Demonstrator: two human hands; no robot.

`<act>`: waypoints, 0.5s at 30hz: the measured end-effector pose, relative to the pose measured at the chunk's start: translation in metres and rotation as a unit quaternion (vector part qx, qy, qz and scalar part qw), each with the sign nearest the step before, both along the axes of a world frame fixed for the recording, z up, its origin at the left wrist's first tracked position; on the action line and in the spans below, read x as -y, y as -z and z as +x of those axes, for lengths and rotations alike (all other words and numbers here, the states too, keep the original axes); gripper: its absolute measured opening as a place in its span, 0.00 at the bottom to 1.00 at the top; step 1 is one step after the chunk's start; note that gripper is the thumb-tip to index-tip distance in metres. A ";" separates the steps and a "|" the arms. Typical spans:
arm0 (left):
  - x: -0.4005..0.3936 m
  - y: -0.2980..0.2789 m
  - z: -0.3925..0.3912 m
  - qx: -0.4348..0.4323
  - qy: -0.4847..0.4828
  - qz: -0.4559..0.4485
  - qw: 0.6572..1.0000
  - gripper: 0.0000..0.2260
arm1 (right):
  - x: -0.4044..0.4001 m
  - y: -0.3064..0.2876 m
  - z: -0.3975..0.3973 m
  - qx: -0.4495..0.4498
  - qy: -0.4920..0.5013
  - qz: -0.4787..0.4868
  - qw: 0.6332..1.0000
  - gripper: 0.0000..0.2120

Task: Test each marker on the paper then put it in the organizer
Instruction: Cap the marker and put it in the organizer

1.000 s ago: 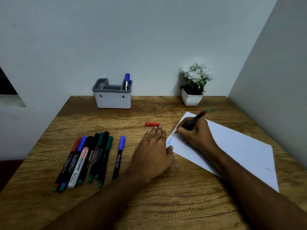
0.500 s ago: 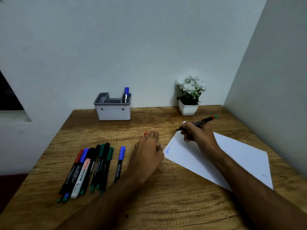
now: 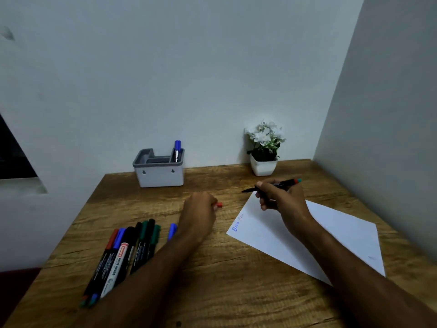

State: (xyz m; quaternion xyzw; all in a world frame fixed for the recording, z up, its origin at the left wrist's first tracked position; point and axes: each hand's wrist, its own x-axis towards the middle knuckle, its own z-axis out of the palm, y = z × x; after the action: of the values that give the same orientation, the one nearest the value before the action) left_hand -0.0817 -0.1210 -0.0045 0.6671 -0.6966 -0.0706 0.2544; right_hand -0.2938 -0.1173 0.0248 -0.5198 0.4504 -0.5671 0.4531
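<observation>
My right hand holds an uncapped black marker with a red and teal end, lifted above the far corner of the white paper. Blue writing shows at the paper's near left corner. My left hand is closed around the red cap on the table, only the cap's end showing. The grey and white organizer stands at the back with one blue marker upright in its right compartment. Several capped markers lie in a row at the left, a lone blue one partly behind my left forearm.
A white pot of white flowers stands at the back right, just beyond the paper. Walls close the table at the back and right. The wooden table drops off at its left edge.
My right hand lifted the marker tip off the paper and levelled the marker. My left hand slid forward from the paper's edge and closed over the red cap. The camera tilted upward.
</observation>
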 end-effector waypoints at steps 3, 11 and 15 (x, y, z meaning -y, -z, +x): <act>-0.002 -0.001 -0.001 -0.053 -0.005 -0.021 0.998 0.08 | -0.001 0.000 0.003 0.032 -0.016 0.018 0.999 0.09; -0.016 -0.014 -0.008 -0.174 0.029 -0.107 0.978 0.10 | -0.008 -0.006 0.011 0.012 -0.032 -0.026 0.999 0.06; -0.019 -0.019 -0.009 -0.194 0.036 -0.112 0.974 0.10 | -0.010 -0.007 0.010 -0.004 -0.033 -0.037 0.999 0.04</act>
State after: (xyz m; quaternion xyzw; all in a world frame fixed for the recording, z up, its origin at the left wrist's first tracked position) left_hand -0.0907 -0.1016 0.0145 0.5824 -0.6611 -0.1293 0.4551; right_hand -0.2843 -0.1069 0.0314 -0.5530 0.4132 -0.5665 0.4500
